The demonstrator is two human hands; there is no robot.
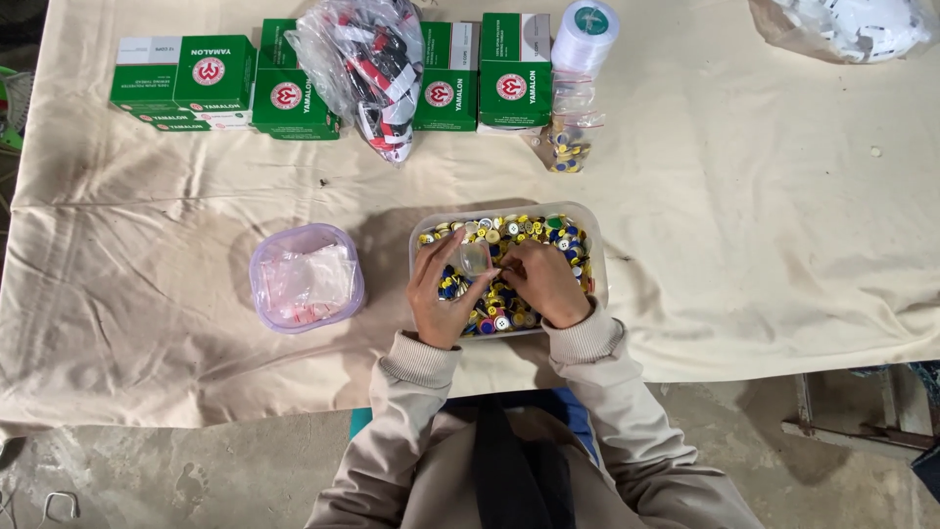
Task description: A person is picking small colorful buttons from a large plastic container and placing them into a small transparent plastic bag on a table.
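Left grip: left hand (438, 299) closed around a small clear bag (476, 259), thumb and fingers pinching it from the left side; the bag stands up just above the hand's fingertips.
Right grip: right hand (544, 284) curled with its fingertips meeting the bag's right edge; whether it pinches the bag or a button I cannot tell.
Bag position: between the two hands, over the left-middle part of the tub, above the buttons rather than lying in them.
Sleeves: beige ribbed cuffs (419, 360) reach in from the near edge of the table, both wrists resting at the tub's near rim.
Tub: clear rectangular plastic tub (599, 257) directly under both hands, filled with small round buttons (529, 227) in yellow, blue, white and green.
Left of tub: pale purple lidded container (266, 302), near but apart, with clear packets inside.
Surface: cream cloth (744, 225) covers the table, creased.
Farther back: small clear bag of buttons (568, 137) lying beyond the tub, with a white spool (585, 37) just behind it.
Far edge: row of green and white boxes (186, 83), and a clear sack of red, black and white items (372, 69) resting across them.
Far right corner: another clear sack of white pieces (852, 27).
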